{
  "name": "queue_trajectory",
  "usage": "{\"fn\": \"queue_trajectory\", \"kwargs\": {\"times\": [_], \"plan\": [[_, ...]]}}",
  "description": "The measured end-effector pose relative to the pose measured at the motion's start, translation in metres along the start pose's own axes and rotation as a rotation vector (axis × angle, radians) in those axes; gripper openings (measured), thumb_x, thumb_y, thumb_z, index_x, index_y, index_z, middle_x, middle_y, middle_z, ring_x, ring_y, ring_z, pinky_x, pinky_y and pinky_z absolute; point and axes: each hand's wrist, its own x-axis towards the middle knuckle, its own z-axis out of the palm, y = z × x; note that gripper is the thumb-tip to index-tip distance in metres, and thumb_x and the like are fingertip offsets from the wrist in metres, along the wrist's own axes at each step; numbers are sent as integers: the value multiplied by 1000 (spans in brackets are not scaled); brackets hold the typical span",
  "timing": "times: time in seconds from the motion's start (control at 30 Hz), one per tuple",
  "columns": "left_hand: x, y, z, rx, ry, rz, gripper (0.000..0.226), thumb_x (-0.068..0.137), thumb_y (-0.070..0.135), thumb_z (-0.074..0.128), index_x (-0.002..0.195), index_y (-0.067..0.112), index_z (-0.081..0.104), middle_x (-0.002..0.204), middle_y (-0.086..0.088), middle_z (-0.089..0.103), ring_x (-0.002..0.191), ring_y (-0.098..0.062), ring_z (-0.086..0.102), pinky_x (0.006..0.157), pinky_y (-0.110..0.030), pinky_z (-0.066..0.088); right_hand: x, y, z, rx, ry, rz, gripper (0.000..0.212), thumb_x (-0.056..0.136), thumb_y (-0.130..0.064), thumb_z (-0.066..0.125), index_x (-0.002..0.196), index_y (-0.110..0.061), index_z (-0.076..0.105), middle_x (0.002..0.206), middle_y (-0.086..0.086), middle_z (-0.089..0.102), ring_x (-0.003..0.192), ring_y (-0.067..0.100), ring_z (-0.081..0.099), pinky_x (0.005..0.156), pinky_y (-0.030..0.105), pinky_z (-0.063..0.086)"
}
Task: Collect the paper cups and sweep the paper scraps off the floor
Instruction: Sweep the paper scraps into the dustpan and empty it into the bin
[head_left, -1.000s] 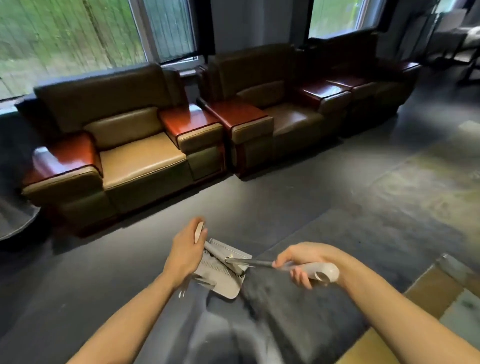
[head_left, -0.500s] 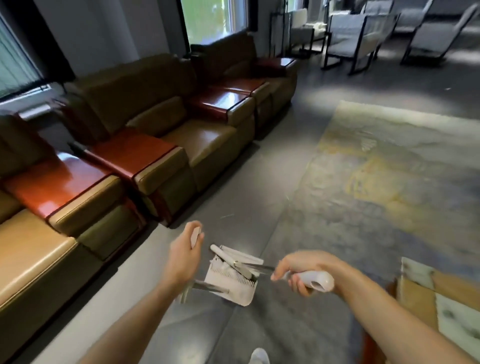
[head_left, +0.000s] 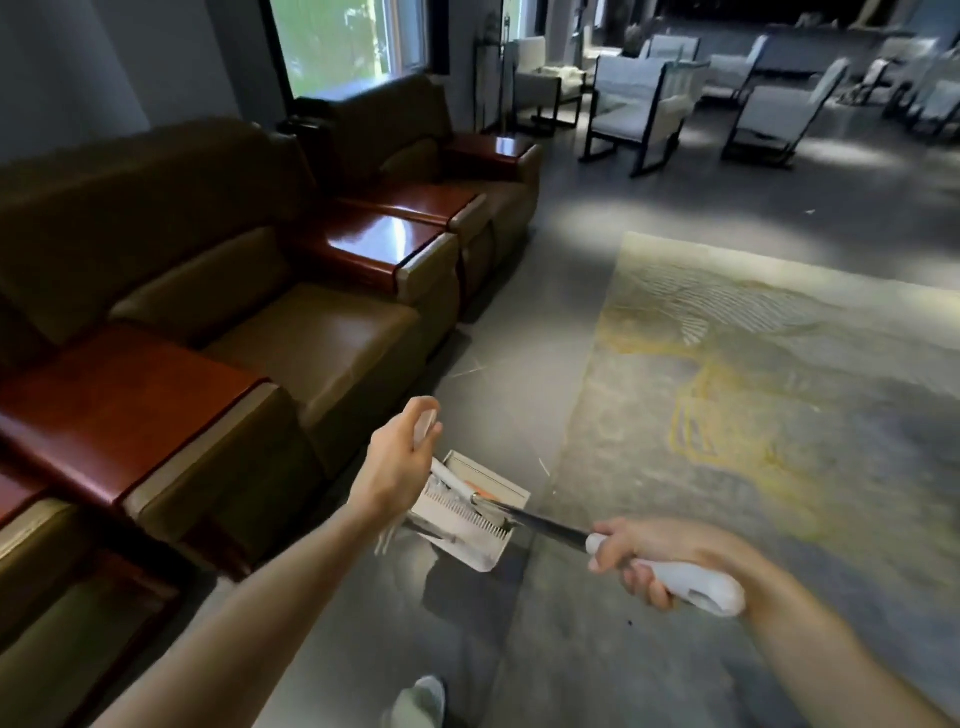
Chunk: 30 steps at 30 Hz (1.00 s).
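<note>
hands: left hand (head_left: 399, 460) is gripping the dustpan (head_left: 480, 552) handle, right hand (head_left: 647, 558) is gripping the broom (head_left: 550, 527) grip | paper scraps (head_left: 469, 371): thin slivers are lying mid-frame on the floor (head_left: 519, 312) beside the rug (head_left: 779, 389) | handling: probably featherlight and drifting, so sweeping low is looking wise

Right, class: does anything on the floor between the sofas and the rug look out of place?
Yes. One thin pale sliver lies on the floor by the sofa, and a second sliver lies near the rug. Likely stray litter, but too blurred to be sure. Nothing else stands out.
</note>
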Motion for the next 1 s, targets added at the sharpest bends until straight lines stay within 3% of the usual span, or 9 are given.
{"fn": "queue_trajectory", "kwargs": {"times": [0.07,0.17,0.27,0.43,0.53,0.67,0.87,0.93,1.0], "plan": [[58,2,1,0,-50,14,25,100,29,42,125,26,45,129,-3,54,102,-14,52,85,-28,39,22,-40,-15,61,0,0,47,92,-4,51,136,-18,42,61,-4,34,32,0,31,34,9,19],[142,9,6,-3,-118,63,27,100,28,43,126,24,45,131,-4,53,106,-13,49,87,-28,37,53,-100,-42,125,-25,34,13,93,-6,50,93,-19,50,55,-4,31,32,0,31,31,9,22],[221,18,17,13,-131,113,26,99,26,44,125,23,47,126,-7,56,101,-12,48,85,-29,36,91,-151,-75,171,-41,57,21,94,-8,49,77,-18,40,53,-4,28,32,0,30,31,8,24],[343,27,55,-19,-146,145,28,100,26,43,127,21,44,132,-6,53,107,-13,50,90,-29,38,151,-221,-139,188,29,-2,19,91,-4,50,78,-17,44,57,-3,31,40,3,29,30,12,25],[422,34,89,-31,-155,178,27,99,26,43,126,21,45,128,-6,55,104,-16,53,90,-32,44,195,-263,-197,241,25,1,21,91,-4,51,77,-18,47,45,-5,36,33,2,31,30,10,26],[524,55,133,-49,-137,161,26,99,24,44,124,19,47,131,-7,54,116,-24,54,95,-41,49,241,-324,-277,270,26,14,20,90,-3,49,79,-18,45,39,-6,37,29,1,32,30,10,27],[669,83,188,-30,-110,190,26,98,23,48,123,18,50,127,-7,58,115,-20,55,91,-28,42,299,-412,-391,257,53,-8,21,89,-2,51,77,-17,44,54,-2,34,31,2,32,30,10,26],[721,94,209,-20,-115,198,27,98,22,47,125,16,49,127,-8,58,111,-26,58,94,-33,45,320,-441,-429,271,72,-3,19,89,-2,52,80,-18,46,57,-1,32,33,2,32,30,10,26],[776,103,232,-11,-131,222,28,98,21,47,126,14,48,123,-10,58,102,-32,61,91,-45,51,346,-469,-467,280,107,-7,23,88,-1,53,98,-21,55,58,1,33,36,4,32,31,9,26]]}}
